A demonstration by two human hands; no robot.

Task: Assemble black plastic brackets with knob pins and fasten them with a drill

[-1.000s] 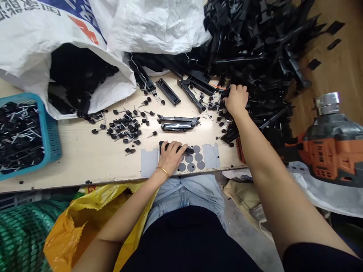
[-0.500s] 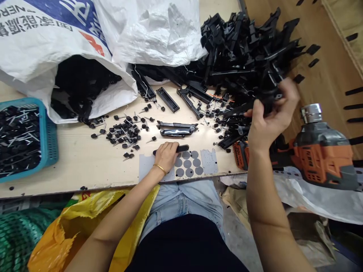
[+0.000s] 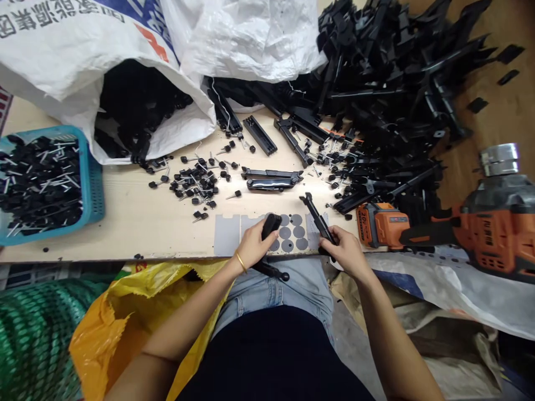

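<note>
My left hand point(image 3: 253, 245) is closed around a black plastic part point(image 3: 272, 224) at the table's front edge. Another black end with a rounded tip sticks out below that hand, over my lap; whether it belongs to the same part I cannot tell. To the right, my right hand point(image 3: 345, 249) grips a slim black plastic bracket point(image 3: 316, 217), its forked end pointing up and away from me. Between the hands lies a grey sheet with round discs point(image 3: 298, 231). Two black bracket pieces point(image 3: 271, 181) rest side by side just beyond.
A heap of black brackets point(image 3: 376, 89) fills the back right. An orange cordless power tool point(image 3: 489, 223) lies at the right. Black-headed screws point(image 3: 196, 184) are scattered left of centre, with more in a blue basket point(image 3: 94, 195). White woven sacks point(image 3: 251, 39) stand at the back.
My right hand has come from the heap down to the table's front edge, holding a bracket. My left hand has lifted and tilted the black part that lay flat under it.
</note>
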